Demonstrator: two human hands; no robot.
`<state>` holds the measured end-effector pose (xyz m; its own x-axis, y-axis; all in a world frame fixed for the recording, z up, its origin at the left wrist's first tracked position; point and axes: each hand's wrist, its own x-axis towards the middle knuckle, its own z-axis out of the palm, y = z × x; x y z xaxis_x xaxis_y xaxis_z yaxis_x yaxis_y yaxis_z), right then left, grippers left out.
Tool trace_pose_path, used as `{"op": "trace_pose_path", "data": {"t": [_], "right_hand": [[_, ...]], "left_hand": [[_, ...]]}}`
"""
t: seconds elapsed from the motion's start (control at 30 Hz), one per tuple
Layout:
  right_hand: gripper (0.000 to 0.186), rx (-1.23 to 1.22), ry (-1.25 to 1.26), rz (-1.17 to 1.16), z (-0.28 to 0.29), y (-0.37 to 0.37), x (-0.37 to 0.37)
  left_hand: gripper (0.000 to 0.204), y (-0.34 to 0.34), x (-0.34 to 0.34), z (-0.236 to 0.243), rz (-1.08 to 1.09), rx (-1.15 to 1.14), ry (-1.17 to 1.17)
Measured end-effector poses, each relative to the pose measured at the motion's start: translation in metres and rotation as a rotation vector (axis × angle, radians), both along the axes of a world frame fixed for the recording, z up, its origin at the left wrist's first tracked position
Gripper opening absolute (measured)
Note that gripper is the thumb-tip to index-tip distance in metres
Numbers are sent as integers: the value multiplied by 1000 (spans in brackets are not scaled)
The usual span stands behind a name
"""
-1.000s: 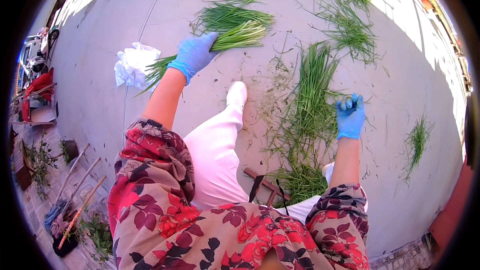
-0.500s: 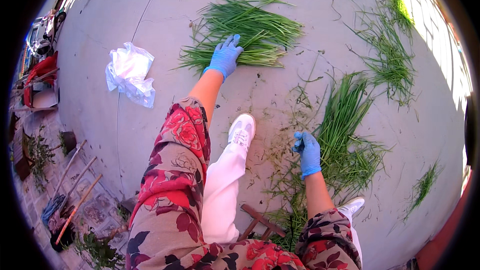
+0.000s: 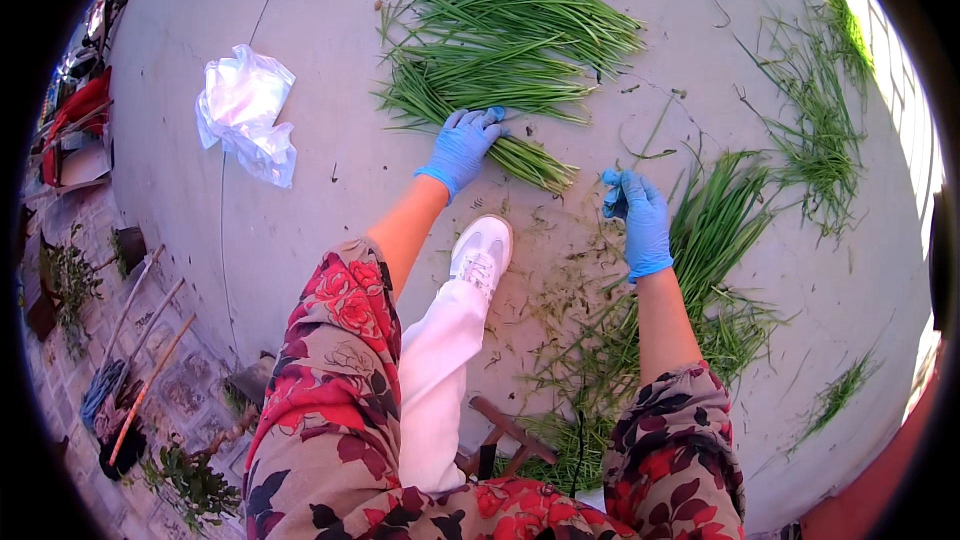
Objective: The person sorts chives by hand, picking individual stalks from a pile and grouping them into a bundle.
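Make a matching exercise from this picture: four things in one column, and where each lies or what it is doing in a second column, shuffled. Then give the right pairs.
Things:
1. left hand
2. right hand
3. crumpled white plastic bag
4. white shoe

Places or states:
A. on the concrete to the left, apart from the greens
B. resting on the big bundle of green stalks
C. between the two forearms, toe pointing forward
D. raised over loose green stalks, fingers curled

Pairs: 1-B, 2-D, 3-A, 4-C
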<state>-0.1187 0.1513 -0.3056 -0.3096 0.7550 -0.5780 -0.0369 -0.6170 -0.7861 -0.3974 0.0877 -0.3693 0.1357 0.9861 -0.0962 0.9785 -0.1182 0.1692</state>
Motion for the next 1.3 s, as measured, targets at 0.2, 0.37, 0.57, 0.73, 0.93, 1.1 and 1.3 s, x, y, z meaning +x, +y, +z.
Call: {"op": "trace_pose_path", "data": {"t": [0.2, 0.37, 0.57, 0.73, 0.93, 1.1, 1.3], "right_hand": [[28, -59, -64, 27, -23, -8, 7], [26, 22, -147, 68, -24, -8, 19], [23, 57, -168, 294, -27, -13, 0], [25, 491, -393, 344, -37, 27, -38], [48, 1128, -1095, 461, -34, 151, -92], [45, 1136, -1301, 625, -58, 158, -115], [42, 1225, -1202, 705, -83, 122, -103]], "left_hand": [[82, -2, -37, 42, 43, -166, -51], [56, 19, -98, 47, 324, 252, -220], [51, 79, -69, 14, 334, 317, -55], [65, 99, -7, 5, 303, -50, -3], [63, 34, 29, 11, -49, -78, -109], [54, 12, 23, 21, -17, -31, -179], [41, 59, 19, 22, 137, 183, -215]]}}
